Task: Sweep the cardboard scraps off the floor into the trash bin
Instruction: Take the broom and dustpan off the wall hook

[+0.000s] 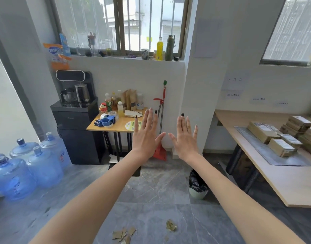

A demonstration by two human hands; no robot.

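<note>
Hands: left hand (145,136) and right hand (186,138) are reaching forward at arm's length, backs facing the camera, fingers spread flat and wide, thumbs pointing toward each other without touching. Neither is gripping anything.
Scraps: cardboard scraps (124,235) are lying on the grey tiled floor (156,187) near the bottom edge of the view, between the two forearms; a smaller crumpled cluster is sitting just to the right of the main pile.
Bin: trash bin (197,188) is standing on the floor beside the leg of the long table (274,180), lined with a black bag, well apart from the scraps and under the right forearm's line.
Sweeping tools: broom (163,106) with a red-and-green handle is leaning upright against the white wall at the pillar; a red dustpan (160,152) is resting at its foot, partly hidden behind the left hand.
Left side: water jugs (28,166), blue, are crowding the floor beside a black water dispenser (77,124), which is carrying a kettle on top.
Small table: side table (119,125) is standing between dispenser and broom, holding bottles, paper pouches and tape rolls.
Long table: stacked cardboard boxes (281,138) are sitting on a grey mat.
Windowsill: bottles are lining the ledge, among them a yellow one.
</note>
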